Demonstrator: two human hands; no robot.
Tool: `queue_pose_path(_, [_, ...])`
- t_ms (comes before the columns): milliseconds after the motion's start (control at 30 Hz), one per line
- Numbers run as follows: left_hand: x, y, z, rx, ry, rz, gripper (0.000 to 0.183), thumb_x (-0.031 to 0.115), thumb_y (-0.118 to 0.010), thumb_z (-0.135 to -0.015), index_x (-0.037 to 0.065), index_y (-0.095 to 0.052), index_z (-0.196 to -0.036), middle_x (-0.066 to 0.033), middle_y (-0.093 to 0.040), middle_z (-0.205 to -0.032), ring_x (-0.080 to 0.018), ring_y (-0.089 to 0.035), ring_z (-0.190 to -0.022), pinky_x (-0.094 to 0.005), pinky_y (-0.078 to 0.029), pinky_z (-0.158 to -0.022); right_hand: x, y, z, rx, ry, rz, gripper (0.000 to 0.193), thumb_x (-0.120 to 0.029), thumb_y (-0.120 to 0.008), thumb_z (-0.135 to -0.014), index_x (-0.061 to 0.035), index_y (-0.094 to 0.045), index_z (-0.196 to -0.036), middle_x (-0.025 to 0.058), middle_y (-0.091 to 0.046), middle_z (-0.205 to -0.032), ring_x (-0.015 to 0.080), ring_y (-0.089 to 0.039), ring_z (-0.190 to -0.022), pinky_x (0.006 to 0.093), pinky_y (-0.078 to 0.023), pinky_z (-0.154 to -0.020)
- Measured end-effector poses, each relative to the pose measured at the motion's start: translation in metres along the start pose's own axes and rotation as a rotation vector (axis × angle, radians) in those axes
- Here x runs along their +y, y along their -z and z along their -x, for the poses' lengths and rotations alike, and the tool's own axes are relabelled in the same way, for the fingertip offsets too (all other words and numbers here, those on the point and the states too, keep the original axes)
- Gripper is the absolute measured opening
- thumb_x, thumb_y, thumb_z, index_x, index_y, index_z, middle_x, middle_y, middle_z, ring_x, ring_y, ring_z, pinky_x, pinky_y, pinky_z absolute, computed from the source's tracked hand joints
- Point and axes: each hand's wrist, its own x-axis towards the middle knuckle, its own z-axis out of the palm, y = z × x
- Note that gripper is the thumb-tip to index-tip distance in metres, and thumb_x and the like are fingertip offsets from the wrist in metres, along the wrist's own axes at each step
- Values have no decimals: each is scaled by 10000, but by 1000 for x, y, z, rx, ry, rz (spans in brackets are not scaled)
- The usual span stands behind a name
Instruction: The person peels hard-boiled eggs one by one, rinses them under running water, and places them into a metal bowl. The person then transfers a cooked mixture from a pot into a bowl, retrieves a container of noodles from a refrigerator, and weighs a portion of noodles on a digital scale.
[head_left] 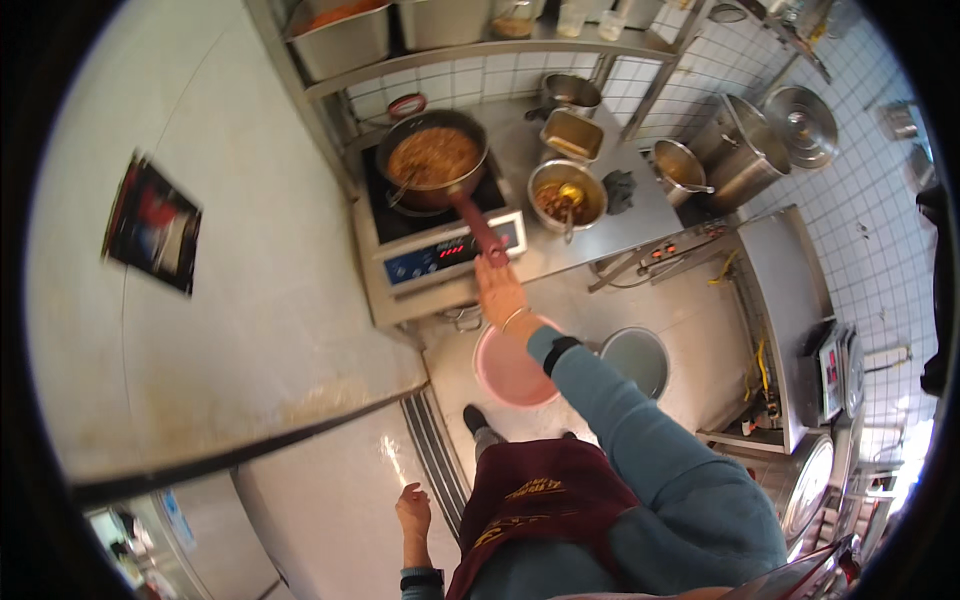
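Blue sleeve [640, 430] and dark red apron [605, 480] lie nearest the camera; the sleeve runs up to the right hand [500, 290], whose fingers look fairly straight and meet the end of a reddish handle [478, 225] in this view; whether they press, grip or merely hover there I cannot tell; the left hand [413, 510] hangs low and well apart, its fingers loosely curled, with nothing visible in them.

Outward along the handle sits the pan [432, 119], on the cooker [420, 268], with orange-brown food [435, 155] spread inside; the panel's digits are lit; to the right, on the steel table [640, 228], stand a bowl [590, 217] with a spoon [569, 232] in it and, behind, a tray; a pink tub [483, 372] and a grey tub [640, 365] stand on the floor below.

Tending the pan seems to be the step in hand; a move of the pan would call for fingers wrapped around the handle and a level hold, since the food could slop.
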Motion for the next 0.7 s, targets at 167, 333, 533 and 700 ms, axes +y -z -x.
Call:
queue_pose_path(167, [130,-3,-66,-18,-326,-76,216,59,-582,-889,12,-665,-1083,-203,-679,-906,-255,-691,-831,-343,-547,-747,25,42,-25,-384,-563,-1156,598,-508,-471,-961,-11,-511,-1291,248,-613,-1206,415,-610,-1106,529,-483,-952])
queue_pose_path(333, [271,-9,-110,22,-409,505,263,80,-534,-978,-35,-585,-1209,-120,-675,-973,-168,-667,-838,-285,-531,-789,41,78,-75,-599,-567,-2471,609,-541,-404,-991,-17,-513,-1282,214,-658,-1130,306,-691,-957,409,-595,-789])
queue_pose_path(533, [335,-1,-130,93,-579,483,239,79,-530,-980,-32,-596,-1181,-105,-680,-968,-147,-655,-832,-269,-517,-789,31,80,-129,-970,-637,-2471,201,-132,-617,-930,-67,-529,-1099,-3,-524,-685,87,-422,-474,235,-370,-434])
queue_pose_path(700, [316,-16,-107,49,-399,417,262,104,-538,-985,-30,-600,-1201,-101,-678,-958,-141,-647,-819,-271,-519,-783,38,92,-124,-974,-521,-2568,75,-91,-556,-942,-105,-501,-992,-72,-386,-586,43,-352,-424,233,-283,-398])
